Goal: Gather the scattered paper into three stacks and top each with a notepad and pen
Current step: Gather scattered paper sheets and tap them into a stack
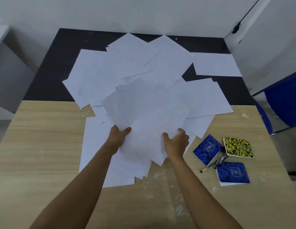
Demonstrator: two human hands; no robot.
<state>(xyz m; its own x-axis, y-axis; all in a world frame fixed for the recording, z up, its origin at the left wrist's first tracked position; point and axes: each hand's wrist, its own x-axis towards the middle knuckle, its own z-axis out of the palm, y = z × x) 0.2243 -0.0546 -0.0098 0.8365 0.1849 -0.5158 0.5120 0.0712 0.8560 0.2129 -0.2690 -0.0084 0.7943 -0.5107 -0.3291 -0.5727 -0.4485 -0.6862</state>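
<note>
Both hands, left hand (118, 136) and right hand (176, 141), grip a ragged bundle of sheets (147, 116); uneven edges could let loose pages slide out.

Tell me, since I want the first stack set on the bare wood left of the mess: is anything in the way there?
Nothing visible is. Both the left hand and right hand grip the paper bundle, and the wooden tabletop to its left lies bare. The notepads and pens sit on the right.
</note>
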